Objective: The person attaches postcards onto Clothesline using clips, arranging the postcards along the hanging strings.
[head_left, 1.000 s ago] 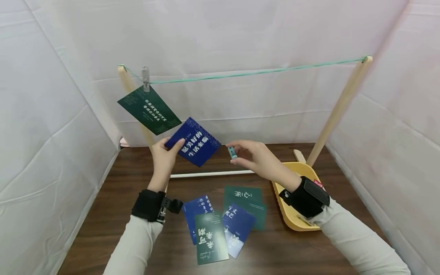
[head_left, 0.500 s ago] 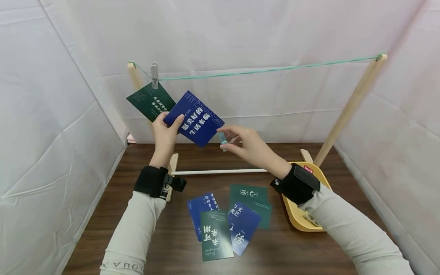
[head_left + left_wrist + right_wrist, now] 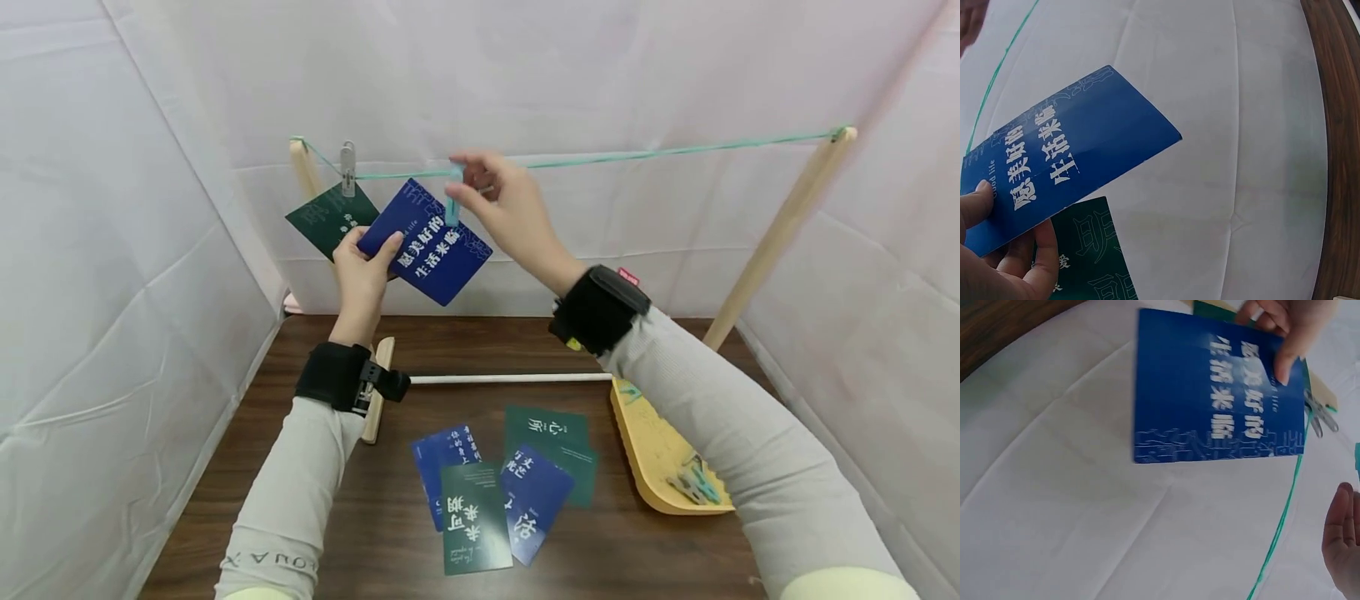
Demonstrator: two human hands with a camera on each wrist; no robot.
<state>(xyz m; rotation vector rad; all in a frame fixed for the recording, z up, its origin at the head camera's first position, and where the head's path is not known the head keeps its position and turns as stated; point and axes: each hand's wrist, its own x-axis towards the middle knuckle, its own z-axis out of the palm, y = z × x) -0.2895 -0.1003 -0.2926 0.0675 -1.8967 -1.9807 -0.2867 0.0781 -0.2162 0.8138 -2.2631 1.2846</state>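
A dark blue card (image 3: 427, 242) with white characters is pinched at its left corner by my left hand (image 3: 362, 271), thumb in front and fingers behind. My right hand (image 3: 506, 204) pinches a light blue clothespin (image 3: 453, 198) between thumb and fingers. In the head view the clothespin overlaps the card's upper edge, close to the green line (image 3: 600, 158). A dark green card (image 3: 333, 218) hangs from the line by a clear clothespin (image 3: 348, 169), partly hidden behind the blue card. In the right wrist view the right hand (image 3: 1344, 540) shows at the edge.
Wooden posts (image 3: 783, 237) carry the line at both ends. Several blue and green cards (image 3: 477, 518) lie overlapping on the brown table (image 3: 360, 533). A yellow tray (image 3: 648, 450) with several clothespins (image 3: 697, 483) sits at right, partly under the right arm. A white rod (image 3: 510, 379) crosses behind.
My right hand has risen and moved left with the clothespin, from beside the blue card to its upper edge. My left hand has lifted the card toward the line, covering part of the green card.
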